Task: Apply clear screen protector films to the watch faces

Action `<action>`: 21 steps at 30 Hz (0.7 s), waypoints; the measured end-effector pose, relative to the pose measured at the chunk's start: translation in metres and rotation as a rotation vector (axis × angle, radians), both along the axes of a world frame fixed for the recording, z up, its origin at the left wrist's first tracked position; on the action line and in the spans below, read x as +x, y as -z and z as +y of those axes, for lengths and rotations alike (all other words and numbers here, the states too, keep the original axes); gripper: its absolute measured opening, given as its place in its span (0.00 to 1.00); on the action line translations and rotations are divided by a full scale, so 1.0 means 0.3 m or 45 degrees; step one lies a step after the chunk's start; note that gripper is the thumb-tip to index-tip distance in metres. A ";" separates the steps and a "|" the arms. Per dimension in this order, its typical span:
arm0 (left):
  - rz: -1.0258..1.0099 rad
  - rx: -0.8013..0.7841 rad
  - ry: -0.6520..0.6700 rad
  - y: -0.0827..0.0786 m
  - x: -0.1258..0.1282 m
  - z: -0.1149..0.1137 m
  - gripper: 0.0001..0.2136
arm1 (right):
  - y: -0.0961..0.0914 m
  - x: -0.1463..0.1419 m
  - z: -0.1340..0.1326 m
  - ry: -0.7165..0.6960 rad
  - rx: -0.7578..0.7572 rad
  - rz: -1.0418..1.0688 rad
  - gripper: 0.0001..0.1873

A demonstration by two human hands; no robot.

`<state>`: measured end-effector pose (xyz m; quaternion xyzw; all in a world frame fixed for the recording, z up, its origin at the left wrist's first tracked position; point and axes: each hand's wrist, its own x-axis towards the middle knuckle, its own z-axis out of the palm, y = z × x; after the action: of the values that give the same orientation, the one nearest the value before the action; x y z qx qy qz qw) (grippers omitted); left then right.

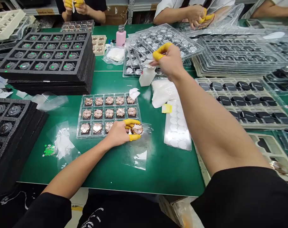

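My left hand (121, 132) wears yellow finger cots and pinches a rose-gold watch case (137, 129) at the right end of a clear plastic tray (80, 126) filled with several like cases. My right hand (169, 60) is stretched out further back, fingers closed on a small white wipe (147, 64) just above a white squeeze bottle (147, 76). A crumpled white cloth (161, 91) and a sheet of round white stickers (178, 126) lie below that arm.
Black foam trays (85, 68) holding watch parts stack at the left and back left. Clear blister trays (231, 52) pile at the back right, with trays of black parts (250, 101) to the right. A pink bottle (121, 36) stands at the back. Other people's hands (197, 15) work across the green table (158, 164).
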<state>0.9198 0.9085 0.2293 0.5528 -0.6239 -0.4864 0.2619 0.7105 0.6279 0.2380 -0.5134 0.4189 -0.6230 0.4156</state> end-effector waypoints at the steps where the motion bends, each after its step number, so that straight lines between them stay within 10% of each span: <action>1: 0.006 -0.003 -0.003 0.002 0.000 0.000 0.26 | -0.033 -0.007 0.032 -0.012 0.069 -0.045 0.09; 5: 0.049 0.007 -0.041 0.012 -0.001 -0.003 0.27 | -0.086 -0.014 0.321 -0.143 -0.100 -0.542 0.09; 11: 0.037 -0.045 -0.077 0.010 -0.004 -0.004 0.29 | 0.089 0.061 0.860 -0.455 -0.026 -0.380 0.13; 21: 0.114 -0.041 -0.107 0.016 -0.008 0.002 0.30 | 0.149 0.068 0.908 -0.480 -0.322 0.086 0.02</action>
<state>0.9175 0.9090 0.2246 0.5518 -0.5956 -0.4892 0.3186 0.7307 0.9003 0.1934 -0.6513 0.2476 -0.5643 0.4428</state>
